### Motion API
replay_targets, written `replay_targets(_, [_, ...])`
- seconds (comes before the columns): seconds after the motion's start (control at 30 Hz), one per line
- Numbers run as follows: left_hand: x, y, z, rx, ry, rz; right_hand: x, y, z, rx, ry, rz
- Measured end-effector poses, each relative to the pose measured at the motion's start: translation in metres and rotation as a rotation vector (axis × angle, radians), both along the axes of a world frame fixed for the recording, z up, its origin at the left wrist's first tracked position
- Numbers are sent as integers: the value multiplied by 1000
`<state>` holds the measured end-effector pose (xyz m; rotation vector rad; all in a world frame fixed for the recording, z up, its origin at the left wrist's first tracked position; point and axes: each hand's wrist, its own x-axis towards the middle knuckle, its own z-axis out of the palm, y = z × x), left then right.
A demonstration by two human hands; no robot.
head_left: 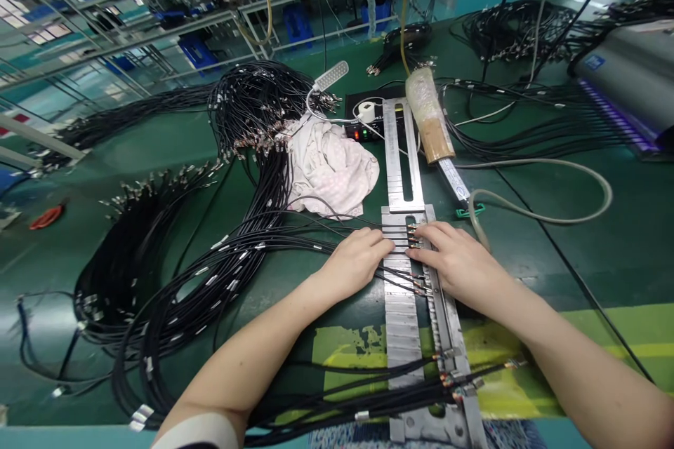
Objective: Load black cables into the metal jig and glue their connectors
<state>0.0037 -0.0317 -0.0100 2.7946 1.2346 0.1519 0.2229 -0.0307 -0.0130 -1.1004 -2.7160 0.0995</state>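
Note:
A long metal fixture (403, 323) with grooved plates lies lengthwise in front of me. My left hand (361, 259) is closed around several thin black cables (310, 240) at the fixture's left edge. Across the slot, my right hand (458, 259) has its thumb and fingertips on the cable ends with coloured wires (414, 238). Its fingertips partly cover those ends. Just below my hands, more cable ends (420, 285) rest across the fixture. Nearer to me, a bundle of cables with stripped ends and metal connectors (453, 382) lies over its lower part.
Large cable bundles (253, 105) fill the left side of the green table (526, 224). Beyond the fixture are a pinkish cloth (334, 168), a small lamp (331, 76) and a wrapped handle (429, 116) on a hose. A grey machine with purple light (626, 77) stands right.

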Motion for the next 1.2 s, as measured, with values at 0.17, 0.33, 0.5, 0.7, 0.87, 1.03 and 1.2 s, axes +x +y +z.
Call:
replay_targets(0.17, [-3, -5, 12, 42, 126, -14, -10, -5, 5, 95, -128, -27])
replay_targets(0.33, [2, -19, 21, 39, 230, 31, -17, -11, 8, 170, -148, 2])
replay_targets(0.5, [0, -21, 17, 38, 198, -23, -11, -4, -1, 59, -51, -11])
replay_targets(0.7, [-13, -11, 17, -107, 65, -123, 5, 11, -11, -137, 275, -13])
replay_targets(0.87, [-14, -7, 16, -196, -41, -134, 7, 10, -1, -185, 287, -6])
replay_targets(1.03, [-12, -9, 18, -84, -53, -106, 10, 8, 7, -208, 264, 10])
replay_targets(1.2, [-11, -8, 10, 14, -59, 24, 12, 6, 11, -222, 247, 9])
